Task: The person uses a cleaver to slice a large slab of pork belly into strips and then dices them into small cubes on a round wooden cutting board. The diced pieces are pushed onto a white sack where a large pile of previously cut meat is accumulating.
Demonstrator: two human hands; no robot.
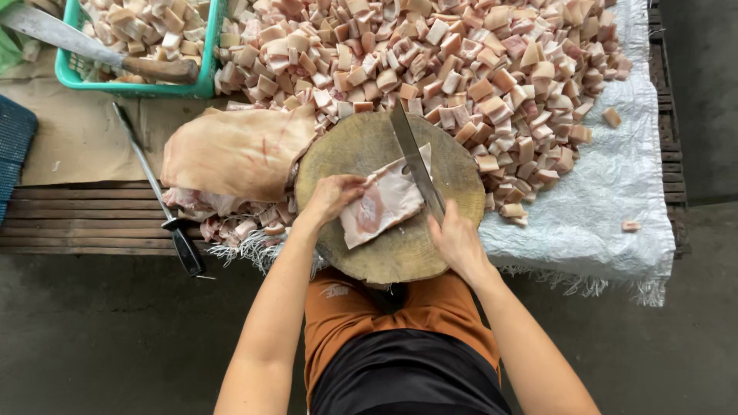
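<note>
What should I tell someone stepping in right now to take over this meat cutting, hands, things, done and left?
Left hand: pressing the pork slab flat on the round wooden block.
Right hand: gripping the cleaver, blade laid along the slab's right edge.
Done: a big heap of cut cubes on the white sack, more in the green basket.
Left: this slab, plus the uncut skin-on pieces stacked left of the block.
Nearby: sharpening steel, second cleaver resting on the basket.
</note>
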